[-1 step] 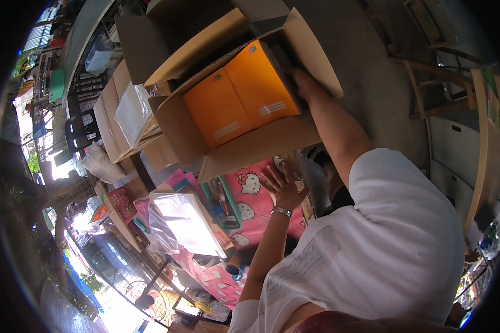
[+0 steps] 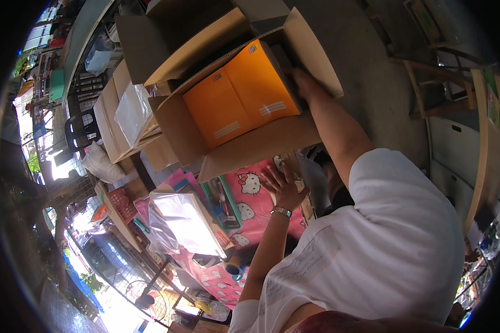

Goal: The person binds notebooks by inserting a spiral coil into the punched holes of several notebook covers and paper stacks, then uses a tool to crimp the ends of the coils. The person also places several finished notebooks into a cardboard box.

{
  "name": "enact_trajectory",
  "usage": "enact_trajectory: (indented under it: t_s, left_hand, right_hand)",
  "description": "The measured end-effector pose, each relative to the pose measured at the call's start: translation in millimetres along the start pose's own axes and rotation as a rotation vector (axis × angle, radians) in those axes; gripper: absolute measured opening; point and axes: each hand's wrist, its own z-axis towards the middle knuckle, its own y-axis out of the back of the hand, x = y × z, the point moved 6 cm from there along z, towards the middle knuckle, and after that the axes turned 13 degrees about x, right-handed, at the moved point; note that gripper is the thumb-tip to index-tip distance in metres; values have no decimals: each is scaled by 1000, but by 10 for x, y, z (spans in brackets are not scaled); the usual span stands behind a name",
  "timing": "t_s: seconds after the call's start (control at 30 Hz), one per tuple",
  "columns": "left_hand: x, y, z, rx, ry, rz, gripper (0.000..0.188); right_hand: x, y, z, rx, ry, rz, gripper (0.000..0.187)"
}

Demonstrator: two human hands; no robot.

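An opened cardboard box [image 2: 255, 133] with raised flaps stands at the far side of the table. Inside it lie orange notebooks [image 2: 239, 94] in two side-by-side stacks. My right hand [image 2: 301, 82] reaches into the box along the right edge of the notebooks; its fingers are hidden, so I cannot make out a grip. On the pink patterned tablecloth [image 2: 255, 227], just in front of the box, my left hand [image 2: 286, 190] rests flat, fingers spread, holding nothing.
Left of my left hand are a green tray [image 2: 231, 213] of small items and a stack of plastic-wrapped paper [image 2: 186, 222]. A blue cup [image 2: 235, 270] stands nearer me. Flattened cardboard [image 2: 116, 114] leans at the left; a wooden stool [image 2: 436, 83] stands far right.
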Motion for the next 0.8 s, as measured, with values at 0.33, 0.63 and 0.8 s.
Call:
enact_trajectory:
  t_s: [0.33, 0.63, 0.8]
  left_hand:
    - [-5, 1, -3, -19, -12, -2, 128]
    - [-51, 74, 25, -68, -92, 15, 124]
    - [89, -55, -9, -3, 0, -87, 122]
  right_hand:
    - [-11, 82, 155, 97, 159, 7, 51]
    - [254, 442, 417, -74, 543, -681, 36]
    - [399, -680, -488, 68, 297, -356, 64]
